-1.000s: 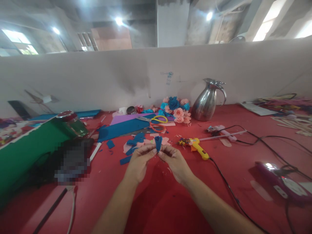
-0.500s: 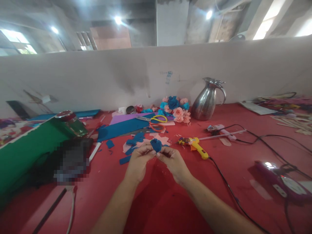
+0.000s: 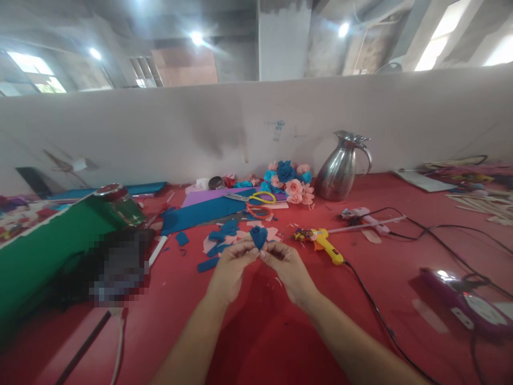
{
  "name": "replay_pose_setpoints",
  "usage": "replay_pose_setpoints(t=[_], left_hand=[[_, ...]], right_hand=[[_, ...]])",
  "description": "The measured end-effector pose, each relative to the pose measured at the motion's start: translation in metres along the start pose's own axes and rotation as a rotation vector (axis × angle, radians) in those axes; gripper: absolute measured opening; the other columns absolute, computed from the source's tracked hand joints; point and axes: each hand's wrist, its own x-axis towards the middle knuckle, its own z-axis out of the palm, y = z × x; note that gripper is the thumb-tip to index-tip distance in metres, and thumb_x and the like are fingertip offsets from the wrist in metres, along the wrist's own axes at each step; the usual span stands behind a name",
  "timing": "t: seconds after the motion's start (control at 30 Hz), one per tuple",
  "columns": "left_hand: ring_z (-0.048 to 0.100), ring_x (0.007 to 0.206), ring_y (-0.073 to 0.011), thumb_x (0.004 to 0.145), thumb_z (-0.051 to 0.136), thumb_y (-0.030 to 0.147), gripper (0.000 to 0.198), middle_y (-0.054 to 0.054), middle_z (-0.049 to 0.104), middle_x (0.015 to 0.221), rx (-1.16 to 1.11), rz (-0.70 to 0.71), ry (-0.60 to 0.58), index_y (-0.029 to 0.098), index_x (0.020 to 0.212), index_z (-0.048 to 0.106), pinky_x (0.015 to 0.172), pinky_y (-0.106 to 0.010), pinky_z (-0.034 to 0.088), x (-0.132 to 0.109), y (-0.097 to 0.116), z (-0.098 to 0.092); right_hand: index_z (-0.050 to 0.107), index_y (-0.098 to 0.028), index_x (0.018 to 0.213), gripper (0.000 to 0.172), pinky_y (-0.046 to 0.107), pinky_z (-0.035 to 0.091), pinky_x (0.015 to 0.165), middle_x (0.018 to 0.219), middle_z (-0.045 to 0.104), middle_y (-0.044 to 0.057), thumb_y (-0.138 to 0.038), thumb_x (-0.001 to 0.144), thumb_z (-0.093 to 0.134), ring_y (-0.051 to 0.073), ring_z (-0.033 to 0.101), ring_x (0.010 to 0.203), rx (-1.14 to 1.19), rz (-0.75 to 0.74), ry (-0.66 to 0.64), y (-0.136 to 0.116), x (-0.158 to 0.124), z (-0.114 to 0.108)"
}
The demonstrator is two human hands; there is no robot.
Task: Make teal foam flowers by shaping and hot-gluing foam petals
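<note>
Paper flower (image 3: 258, 237), deep blue and small, points upward between the left hand (image 3: 229, 267) and the right hand (image 3: 292, 268), raised over the red surface (image 3: 276, 342). Both hands are nearly closed, thumbs against curled fingers, pinching the flower's base from either side. In view just beyond them are blue scraps (image 3: 224, 230) mixed with pink scraps (image 3: 209, 245). Farther back, scissors (image 3: 262, 197) with yellow grips lie over a blue sheet (image 3: 192, 216), near a bunch of pink and blue flowers (image 3: 294, 187). A metal pitcher (image 3: 337, 171) stands upright beside the bunch. To the right of the hands rests a yellow glue gun (image 3: 329, 248), its black cord (image 3: 372, 305) trailing toward the person. A lidded jar (image 3: 124, 208) leans at the left.
</note>
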Motion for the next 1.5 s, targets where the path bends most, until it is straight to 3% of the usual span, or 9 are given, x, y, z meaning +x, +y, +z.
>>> replay_pose_setpoints(t=[0.1,0.27,0.6,0.83,1.07,1.37,1.5], left_hand=[[0.058,0.081,-0.0160,0.068,0.072,0.025,0.011,-0.003,0.068,0.080,0.071,0.043,-0.047,0.020,0.077,0.075,0.082,-0.027,0.042,0.000,0.002,-0.001],[0.058,0.081,-0.0190,0.074,0.067,0.028,0.018,-0.006,0.069,0.083,0.300,0.069,-0.148,0.018,0.086,0.074,0.083,-0.031,0.042,0.002,0.001,-0.003],[0.058,0.080,-0.0191,0.075,0.064,0.027,0.016,-0.005,0.069,0.084,0.442,0.114,-0.183,0.020,0.084,0.074,0.080,-0.030,0.041,0.003,0.003,-0.004],[0.057,0.077,-0.0181,0.072,0.066,0.025,0.012,-0.004,0.067,0.078,0.321,0.046,-0.178,0.018,0.080,0.073,0.077,-0.029,0.041,0.002,0.000,-0.003],[0.051,0.066,-0.0129,0.068,0.069,0.023,0.009,-0.001,0.063,0.070,0.190,-0.017,-0.134,0.018,0.075,0.072,0.071,-0.026,0.039,0.000,-0.004,0.001],[0.051,0.071,-0.0137,0.070,0.070,0.024,0.008,-0.001,0.062,0.072,0.195,-0.042,-0.160,0.017,0.074,0.071,0.073,-0.026,0.037,0.002,-0.006,-0.002],[0.050,0.070,-0.0129,0.069,0.072,0.026,0.011,-0.001,0.061,0.072,0.143,-0.066,-0.184,0.017,0.074,0.070,0.071,-0.025,0.037,0.001,-0.006,-0.002]], right_hand=[[0.064,-0.020,0.075,0.019,0.025,0.038,0.065,0.070,0.061,-0.003,-0.030,0.062,0.075,0.012,0.050,0.065,0.037,-0.047,0.039,-0.005,0.000,-0.005],[0.064,-0.019,0.070,0.022,0.025,0.035,0.058,0.063,0.057,-0.001,-0.040,0.074,0.063,0.013,0.047,0.060,0.000,-0.048,0.076,-0.016,0.002,-0.013],[0.066,-0.017,0.065,0.019,0.025,0.039,0.059,0.061,0.058,-0.001,-0.036,0.067,0.071,0.012,0.049,0.059,-0.174,-0.122,0.011,-0.030,0.004,-0.013],[0.072,-0.021,0.074,0.009,0.028,0.047,0.069,0.073,0.068,0.001,-0.027,0.068,0.069,0.015,0.059,0.071,-0.164,-0.195,-0.014,-0.031,0.004,-0.016],[0.072,-0.023,0.079,0.010,0.028,0.049,0.070,0.076,0.069,0.001,-0.027,0.071,0.068,0.016,0.061,0.073,-0.155,-0.253,0.077,-0.023,0.007,-0.016],[0.071,-0.022,0.082,0.022,0.027,0.047,0.068,0.077,0.069,0.000,-0.031,0.063,0.077,0.014,0.060,0.071,-0.064,-0.112,0.012,-0.031,0.005,-0.015],[0.071,-0.022,0.081,0.019,0.025,0.045,0.064,0.074,0.067,0.000,-0.030,0.065,0.075,0.012,0.058,0.067,-0.001,-0.119,0.065,-0.031,0.006,-0.016]])
